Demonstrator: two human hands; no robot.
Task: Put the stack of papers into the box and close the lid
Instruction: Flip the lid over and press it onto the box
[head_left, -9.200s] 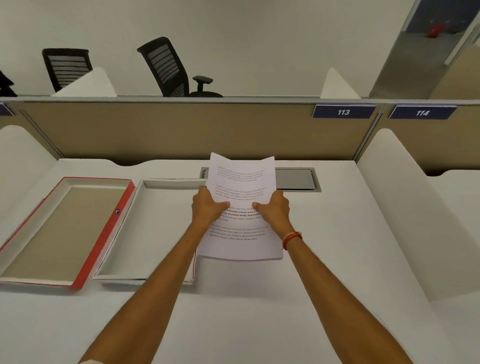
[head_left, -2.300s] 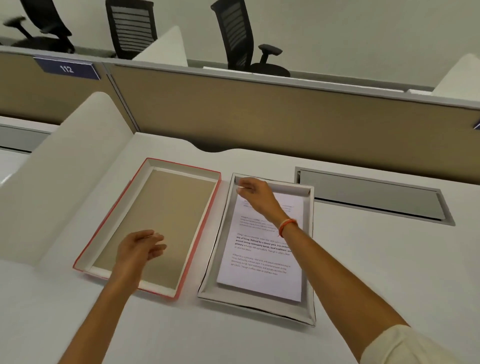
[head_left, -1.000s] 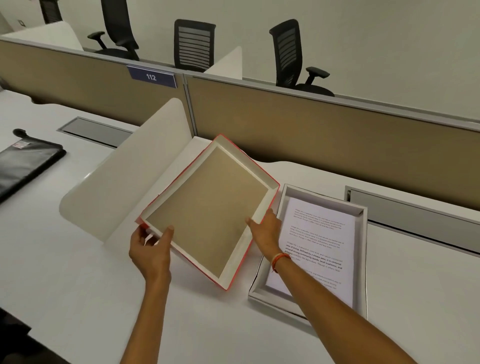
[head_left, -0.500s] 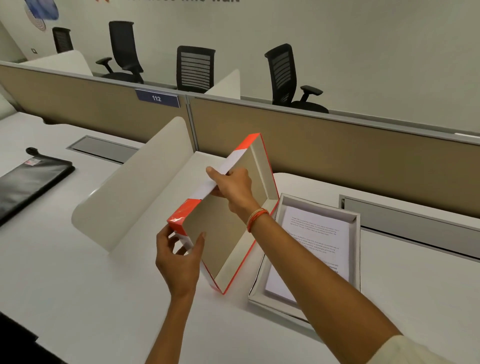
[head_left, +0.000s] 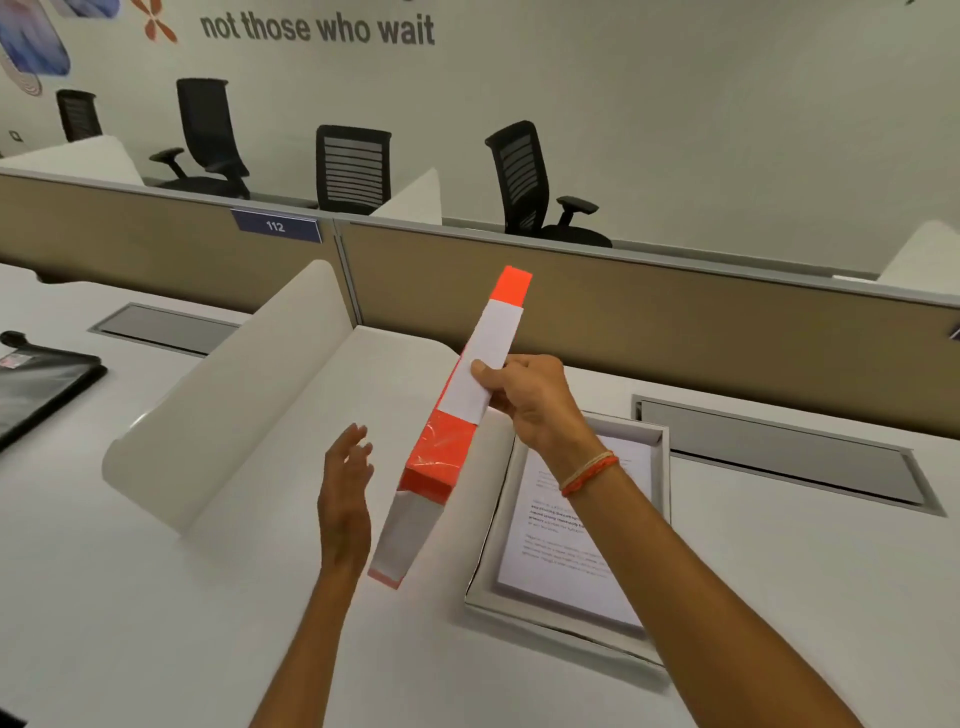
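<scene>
Right hand (head_left: 535, 400) grip pinches the lid (head_left: 457, 415) edge-up so we can flip it; box (head_left: 501, 519) with papers (head_left: 566, 525) sits just below-right. Left hand (head_left: 345, 499) spread, beside the lid, touching nothing.

Papers (head_left: 576, 514) in box (head_left: 662, 478) on desk (head_left: 156, 597); lid (head_left: 467, 410) upright just left.

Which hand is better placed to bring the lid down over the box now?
Right. The right hand already grips the orange lid, standing on edge beside the box holding the papers. The left hand is open, off the lid.
</scene>
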